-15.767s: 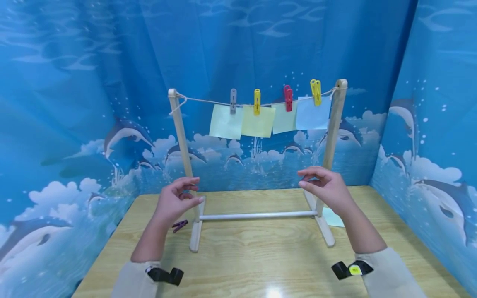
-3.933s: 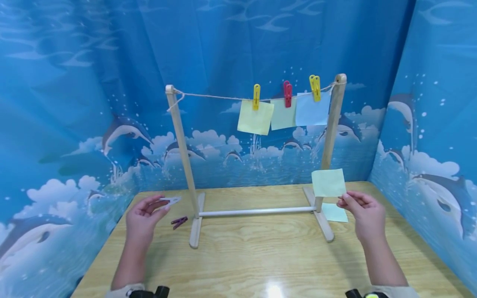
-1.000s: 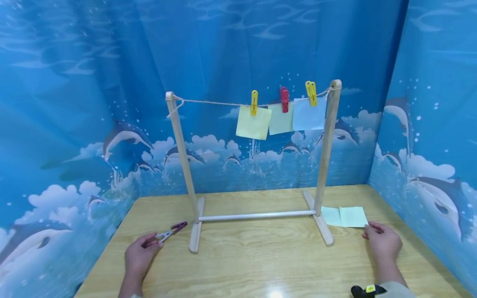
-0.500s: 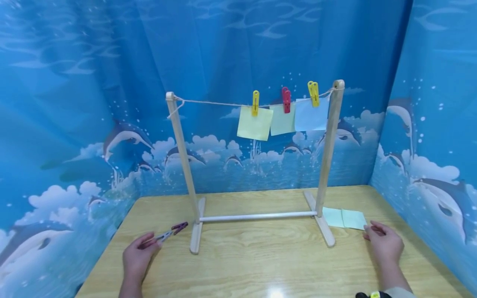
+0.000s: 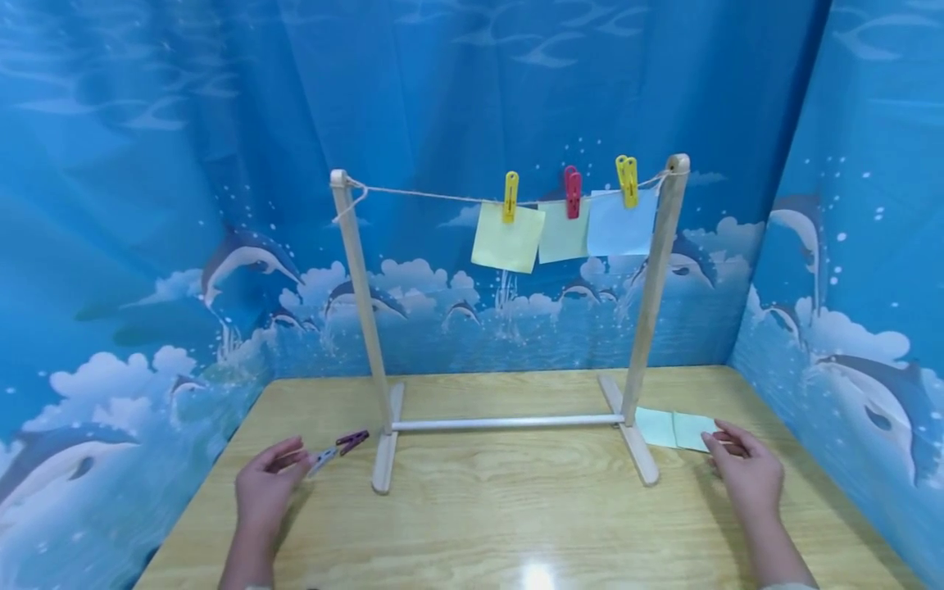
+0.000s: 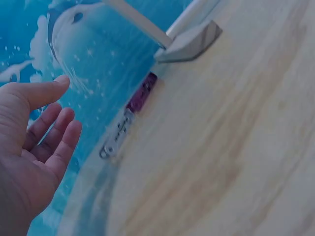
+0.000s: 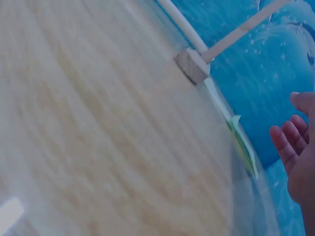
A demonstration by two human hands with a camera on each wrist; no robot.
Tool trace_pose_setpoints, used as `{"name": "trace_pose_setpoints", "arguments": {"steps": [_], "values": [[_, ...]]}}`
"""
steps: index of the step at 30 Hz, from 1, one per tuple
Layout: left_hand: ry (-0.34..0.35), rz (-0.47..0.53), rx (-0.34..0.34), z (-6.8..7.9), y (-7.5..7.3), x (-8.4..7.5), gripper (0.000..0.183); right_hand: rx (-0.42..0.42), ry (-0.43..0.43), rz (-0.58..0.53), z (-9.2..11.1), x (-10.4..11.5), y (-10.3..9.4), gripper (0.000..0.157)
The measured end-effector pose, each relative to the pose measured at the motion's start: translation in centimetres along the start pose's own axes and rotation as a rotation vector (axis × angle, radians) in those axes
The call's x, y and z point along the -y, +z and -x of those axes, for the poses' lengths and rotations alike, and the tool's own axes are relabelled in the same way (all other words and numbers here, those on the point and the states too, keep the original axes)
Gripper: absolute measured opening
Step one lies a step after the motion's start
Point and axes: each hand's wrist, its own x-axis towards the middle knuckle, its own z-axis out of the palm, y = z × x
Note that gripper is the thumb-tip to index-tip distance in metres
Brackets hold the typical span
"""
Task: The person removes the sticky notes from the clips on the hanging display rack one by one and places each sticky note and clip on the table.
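Note:
On the table's left side a grey clothespin (image 5: 322, 460) lies end to end with a purple clothespin (image 5: 351, 442). My left hand (image 5: 265, 483) is just left of the grey one; the left wrist view shows its thumb and fingers apart, with nothing between them. At the right, two pale green paper notes lie side by side: an inner note (image 5: 655, 427) by the stand's foot and an outer note (image 5: 690, 431). My right hand (image 5: 748, 475) hovers at the outer note's right edge, its fingertips overlapping that note in the head view. In the right wrist view its fingers (image 7: 290, 137) are loosely bent, holding nothing.
A wooden stand (image 5: 653, 287) with a string (image 5: 428, 194) spans the table's middle. A yellow clothespin (image 5: 510, 197) holds a yellow note (image 5: 506, 244), a red clothespin (image 5: 573, 193) a green note (image 5: 563, 236), another yellow clothespin (image 5: 628, 182) a blue note (image 5: 621, 228).
The grey clothespin and its green note, earlier on the string, now lie on the table. Both hands have let go; the left has drawn slightly leftward off the clothespin.

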Motion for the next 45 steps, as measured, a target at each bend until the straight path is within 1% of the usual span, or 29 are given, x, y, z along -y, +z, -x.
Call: {"name": "trace_pose_setpoints", "arguments": {"steps": [4, 6, 9, 12, 14, 17, 20, 23, 25, 29, 31, 35, 38, 45], "values": [[0.017, 0.003, 0.036, 0.4, 0.3, -1.2, 0.052, 0.022, -0.072, 0.033, 0.3, 1.2, 0.3, 0.039], [0.034, 0.013, 0.057, 0.6, 0.6, -1.7, 0.051, 0.030, -0.104, 0.028, 0.5, 1.8, 0.5, 0.038], [0.081, 0.007, 0.069, 0.9, 1.2, -2.6, 0.050, 0.039, -0.119, 0.010, 0.9, 2.5, 0.6, 0.037], [0.127, 0.012, 0.076, 1.1, 1.8, -3.5, 0.046, 0.035, -0.110, -0.020, 1.1, 3.2, 0.8, 0.037], [0.140, 0.011, 0.090, 1.2, 2.2, -4.2, 0.044, 0.030, -0.103, -0.046, 1.2, 3.8, 0.9, 0.036], [0.153, 0.011, 0.124, 1.5, 2.5, -5.1, 0.043, 0.044, -0.120, -0.072, 1.4, 4.6, 1.1, 0.036], [0.177, 0.010, 0.145, 1.7, 2.9, -6.0, 0.042, 0.062, -0.161, -0.066, 1.7, 5.3, 1.2, 0.035], [0.193, 0.006, 0.164, 1.9, 3.4, -6.8, 0.041, 0.094, -0.193, -0.076, 2.0, 6.1, 1.2, 0.035], [0.196, -0.019, 0.180, 2.0, 3.7, -7.4, 0.040, 0.126, -0.223, -0.091, 2.1, 6.5, 1.2, 0.035], [0.187, -0.054, 0.222, 2.0, 4.3, -8.6, 0.042, 0.191, -0.281, -0.120, 2.4, 7.5, 1.4, 0.035], [0.186, -0.055, 0.242, 2.0, 4.6, -9.1, 0.043, 0.213, -0.300, -0.122, 2.5, 8.0, 1.6, 0.033], [0.192, -0.060, 0.276, 1.9, 5.1, -10.1, 0.045, 0.240, -0.337, -0.068, 2.5, 8.9, 2.0, 0.030], [0.209, -0.071, 0.295, 1.8, 5.4, -10.8, 0.046, 0.270, -0.362, -0.041, 2.4, 9.5, 2.3, 0.031], [0.240, -0.066, 0.330, 2.2, 6.1, -12.6, 0.044, 0.351, -0.397, -0.058, 2.3, 11.4, 3.4, 0.034]]}}
